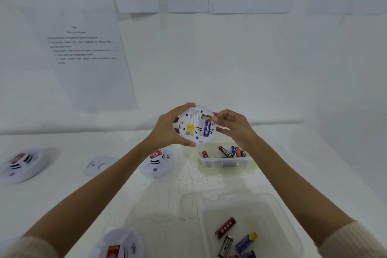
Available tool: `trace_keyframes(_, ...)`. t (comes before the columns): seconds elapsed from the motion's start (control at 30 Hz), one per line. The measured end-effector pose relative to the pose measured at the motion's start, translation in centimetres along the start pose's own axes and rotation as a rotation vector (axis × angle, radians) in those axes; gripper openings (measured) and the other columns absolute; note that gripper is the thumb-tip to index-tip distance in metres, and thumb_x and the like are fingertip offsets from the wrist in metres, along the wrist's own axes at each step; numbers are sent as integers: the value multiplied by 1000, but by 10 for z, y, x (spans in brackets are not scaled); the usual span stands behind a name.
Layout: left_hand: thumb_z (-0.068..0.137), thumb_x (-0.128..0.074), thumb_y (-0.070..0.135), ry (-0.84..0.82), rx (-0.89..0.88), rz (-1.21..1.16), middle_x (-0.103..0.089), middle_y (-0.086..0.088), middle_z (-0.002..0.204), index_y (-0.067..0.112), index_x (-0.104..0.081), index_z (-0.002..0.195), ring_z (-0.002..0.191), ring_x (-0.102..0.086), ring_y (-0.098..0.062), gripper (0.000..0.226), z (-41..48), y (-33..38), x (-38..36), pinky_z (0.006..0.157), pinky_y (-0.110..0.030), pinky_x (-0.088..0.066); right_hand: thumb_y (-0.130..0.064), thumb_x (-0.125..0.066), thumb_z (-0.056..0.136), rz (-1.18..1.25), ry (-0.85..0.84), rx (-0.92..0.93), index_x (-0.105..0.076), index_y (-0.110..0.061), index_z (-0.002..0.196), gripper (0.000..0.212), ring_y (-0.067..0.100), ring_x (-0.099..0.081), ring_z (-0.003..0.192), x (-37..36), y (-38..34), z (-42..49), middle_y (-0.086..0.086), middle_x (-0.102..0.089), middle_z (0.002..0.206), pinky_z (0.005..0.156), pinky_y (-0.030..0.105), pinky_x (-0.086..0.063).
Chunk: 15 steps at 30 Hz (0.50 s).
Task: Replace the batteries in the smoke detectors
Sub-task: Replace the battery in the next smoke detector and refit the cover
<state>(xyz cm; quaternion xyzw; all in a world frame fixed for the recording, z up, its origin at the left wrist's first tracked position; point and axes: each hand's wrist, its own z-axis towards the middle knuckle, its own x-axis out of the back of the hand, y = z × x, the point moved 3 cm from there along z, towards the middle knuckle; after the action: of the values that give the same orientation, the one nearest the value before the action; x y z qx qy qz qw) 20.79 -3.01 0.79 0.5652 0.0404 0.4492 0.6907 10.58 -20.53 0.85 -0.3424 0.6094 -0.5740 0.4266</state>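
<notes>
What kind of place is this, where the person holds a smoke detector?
Likely a training or test workstation: printed instruction sheets on the white wall, several smoke detectors laid out on the white table, and two plastic tubs of batteries.

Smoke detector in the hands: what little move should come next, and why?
Probably the right hand should press the blue battery flat into its slot: its fingertips pinch the battery's top end, while the left hand grips the smoke detector with its open back toward the camera. The slot beside it looks empty, so another battery likely follows.
</notes>
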Motion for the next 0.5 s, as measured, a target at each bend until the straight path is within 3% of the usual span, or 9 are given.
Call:
trace_keyframes(0.1, 49, -91, 7, 5, 17, -7, -51, 7, 131, 39, -43, 127, 113, -55, -16, 98, -1, -2, 5, 73, -20, -56, -1, -68, 80, -106, 111, -80, -59, -11, 78, 14, 16, -61, 80, 19, 16, 0, 6, -64, 85, 72, 27, -56)
trace_keyframes(0.2, 49, -91, 8, -6, 21, 7, -50, 6, 132, 40, -42, 127, 115, -53, -17, 97, -4, -5, 5, 75, -21, -56, -9, -68, 80, -769, 77, -46, -67, -13, 87, 8, 14, -63, 79, 25, 30, 0, 7, -69, 90, 78, 26, -51)
trace_keyframes(0.3, 49, -91, 7, -20, 21, 17, -50, 11, 130, 39, -42, 126, 115, -53, -16, 97, -5, -6, 1, 76, -18, -55, -9, -66, 80, -1259, -105, 5, -67, -13, 105, 25, 17, -63, 92, 13, 43, -1, 6, -68, 104, 79, 23, -46)
trace_keyframes(0.5, 49, -91, 7, -40, 34, 5, -49, 7, 132, 39, -43, 127, 116, -51, -18, 96, -6, -6, -5, 77, -23, -56, -1, -66, 77, -1455, -168, 42, -69, -14, 104, 30, 23, -64, 91, 2, 47, 9, 11, -66, 106, 79, 27, -50)
